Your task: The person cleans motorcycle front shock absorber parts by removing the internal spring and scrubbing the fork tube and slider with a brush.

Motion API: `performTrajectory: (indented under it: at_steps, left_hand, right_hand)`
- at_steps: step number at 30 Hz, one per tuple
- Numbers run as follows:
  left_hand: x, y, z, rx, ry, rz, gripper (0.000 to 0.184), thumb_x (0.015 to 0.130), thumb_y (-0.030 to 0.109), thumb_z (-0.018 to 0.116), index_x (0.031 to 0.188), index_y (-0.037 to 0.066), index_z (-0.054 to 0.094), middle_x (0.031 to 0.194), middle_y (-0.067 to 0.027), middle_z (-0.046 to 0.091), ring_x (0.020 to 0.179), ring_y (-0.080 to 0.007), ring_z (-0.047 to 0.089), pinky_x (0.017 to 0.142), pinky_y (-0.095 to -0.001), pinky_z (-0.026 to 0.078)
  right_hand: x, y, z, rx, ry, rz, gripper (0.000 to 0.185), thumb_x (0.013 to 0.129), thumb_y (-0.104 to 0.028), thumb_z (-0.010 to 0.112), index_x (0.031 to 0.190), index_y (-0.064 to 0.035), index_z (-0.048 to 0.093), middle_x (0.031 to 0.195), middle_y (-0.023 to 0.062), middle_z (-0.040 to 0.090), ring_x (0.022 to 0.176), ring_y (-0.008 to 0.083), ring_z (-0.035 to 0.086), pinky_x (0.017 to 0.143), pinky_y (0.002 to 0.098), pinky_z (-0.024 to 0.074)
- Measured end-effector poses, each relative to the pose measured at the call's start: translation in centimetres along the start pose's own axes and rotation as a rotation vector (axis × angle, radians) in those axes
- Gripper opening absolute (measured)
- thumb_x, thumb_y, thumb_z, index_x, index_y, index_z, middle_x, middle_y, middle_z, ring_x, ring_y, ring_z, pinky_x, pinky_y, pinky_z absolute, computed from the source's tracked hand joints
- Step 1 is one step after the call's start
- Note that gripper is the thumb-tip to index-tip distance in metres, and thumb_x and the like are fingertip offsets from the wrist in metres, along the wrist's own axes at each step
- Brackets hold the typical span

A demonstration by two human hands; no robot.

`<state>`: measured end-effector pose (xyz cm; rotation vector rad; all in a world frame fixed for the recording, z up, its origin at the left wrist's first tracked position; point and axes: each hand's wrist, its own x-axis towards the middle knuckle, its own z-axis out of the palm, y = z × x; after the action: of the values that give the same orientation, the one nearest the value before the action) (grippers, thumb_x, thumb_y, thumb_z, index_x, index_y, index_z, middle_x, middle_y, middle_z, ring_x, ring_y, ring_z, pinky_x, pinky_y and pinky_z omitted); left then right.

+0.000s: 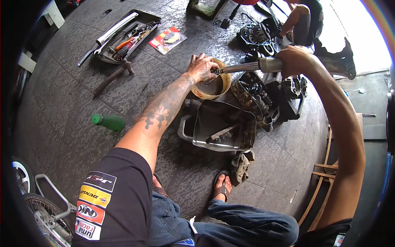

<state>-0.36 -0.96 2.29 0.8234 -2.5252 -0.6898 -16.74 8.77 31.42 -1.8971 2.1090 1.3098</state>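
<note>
My right hand point(293, 61) is wrapped round the thick end of a metal tube point(269, 65), held nearly level. From it a thinner ribbed rod point(240, 68) runs left to my left hand point(200, 67). The fingers of my left hand are closed near the rod's dark tip, over the rim of a round yellowish tub point(225, 85); what they pinch is partly hidden. Grey liquid lies in the tub. Just below stands a cut-open jerrycan point(197, 142) with a brush point(224, 132) inside.
Greasy engine parts point(255, 96) lie right of the tub, more behind. At upper left are a tool tray point(142, 41), a hammer point(113, 79) and a red package point(168, 40). A green bottle point(110, 122) lies left, a rag point(240, 166) below. Another person point(304, 22) crouches at upper right.
</note>
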Motion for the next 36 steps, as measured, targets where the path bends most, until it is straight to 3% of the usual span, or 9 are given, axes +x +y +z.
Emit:
performTrajectory:
  at_steps: [6,11,24,32,33,36]
  left_hand:
    - [0.5,0.1,-0.2,0.043,-0.058,-0.022,0.035,0.069,0.041,0.077,0.101,0.03,0.072,0.108,0.0059,0.059,0.111,-0.0183,0.044,0.094,-0.0403,0.027]
    - [0.6,0.1,-0.4,-0.009,-0.054,-0.042,0.031,0.069,0.037,0.078,0.098,0.029,0.073,0.09,0.0086,0.064,0.103,-0.0169,0.049,0.091,-0.0416,0.027]
    - [0.8,0.7,-0.3,0.033,-0.074,-0.116,0.031,0.07,0.036,0.078,0.1,0.029,0.073,0.091,0.0087,0.065,0.102,-0.0161,0.051,0.09,-0.041,0.027]
    - [1.4,0.2,-0.3,-0.081,-0.119,-0.161,0.032,0.071,0.031,0.078,0.103,0.025,0.072,0.097,0.0034,0.068,0.101,-0.0181,0.06,0.095,-0.0454,0.029]
    - [1.2,0.3,-0.4,-0.095,-0.095,-0.163,0.032,0.071,0.028,0.078,0.102,0.023,0.072,0.097,0.0006,0.068,0.097,-0.0196,0.062,0.093,-0.0427,0.036]
    - [1.3,0.0,-0.2,-0.131,-0.088,-0.136,0.033,0.071,0.026,0.078,0.103,0.021,0.072,0.095,-0.0021,0.068,0.092,-0.0212,0.064,0.086,-0.0377,0.045]
  right_hand:
    - [-0.5,0.4,-0.9,-0.068,0.025,-0.023,0.036,0.054,-0.02,0.073,0.09,-0.0165,0.071,0.08,0.0062,0.069,0.078,0.0252,0.067,0.068,0.039,0.0532]
    - [-1.2,1.0,-1.7,-0.066,0.028,0.023,0.036,0.053,-0.019,0.073,0.089,-0.0138,0.07,0.077,0.0076,0.068,0.076,0.026,0.068,0.069,0.0383,0.0539]
    - [-2.7,3.2,-1.7,-0.008,0.059,-0.033,0.035,0.052,-0.015,0.076,0.085,-0.0079,0.069,0.069,0.0101,0.067,0.065,0.025,0.067,0.063,0.0373,0.054]
    - [-3.1,3.8,-1.9,0.046,0.018,0.006,0.032,0.053,-0.013,0.074,0.084,-0.0068,0.068,0.064,0.009,0.065,0.057,0.0225,0.065,0.057,0.0357,0.0537]
    - [-3.1,3.9,-2.0,0.048,-0.008,0.025,0.031,0.054,-0.013,0.074,0.084,-0.0066,0.068,0.063,0.0089,0.065,0.057,0.0222,0.065,0.056,0.0356,0.0536]
    - [-3.1,4.2,-2.1,0.037,0.025,-0.045,0.03,0.055,-0.013,0.072,0.085,-0.0075,0.068,0.064,0.0082,0.065,0.057,0.0213,0.065,0.057,0.0353,0.0537]
